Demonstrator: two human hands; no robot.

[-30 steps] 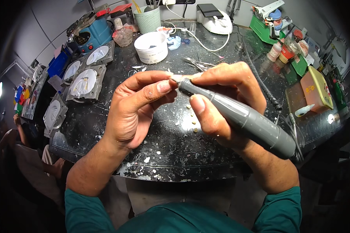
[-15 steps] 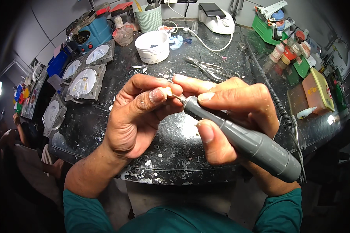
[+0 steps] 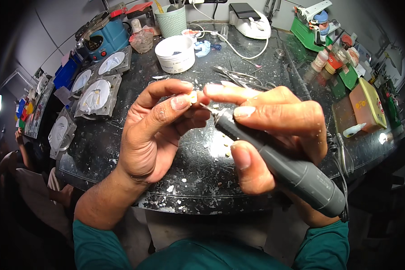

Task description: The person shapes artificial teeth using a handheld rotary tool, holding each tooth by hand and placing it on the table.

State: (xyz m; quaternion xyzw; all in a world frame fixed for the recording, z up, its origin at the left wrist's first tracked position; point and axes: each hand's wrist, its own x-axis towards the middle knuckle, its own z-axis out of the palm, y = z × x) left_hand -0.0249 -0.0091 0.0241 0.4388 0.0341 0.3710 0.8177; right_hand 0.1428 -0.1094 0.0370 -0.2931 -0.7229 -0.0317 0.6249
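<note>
Between the thumb and fingers of my left hand [image 3: 155, 123] is a small whitish-yellow piece that looks like a dental crown [image 3: 193, 97]. My right hand [image 3: 279, 130] is closed round a dark grey rotary handpiece [image 3: 285, 166], held slantwise with its cord at the lower right end. The thin metal bur [image 3: 207, 107] at its tip points at the crown, with a small gap between them. My right forefinger reaches close to my left fingertips. Part of the crown is covered by my left thumb and fingers.
Grey metal flasks with white plaster [image 3: 96, 96] stand at left, near a blue machine [image 3: 105, 40]. Behind my hands are a white tub [image 3: 175, 54] and metal pliers [image 3: 238, 77]. A lidded box [image 3: 362, 108] stands at right. Pale chips litter the black table [image 3: 202, 180]. Another person [image 3: 24, 157] is at far left.
The handpiece has drawn back slightly right and down, so its bur stands apart from the crown. My left hand has shifted a little left, and the crown shows more.
</note>
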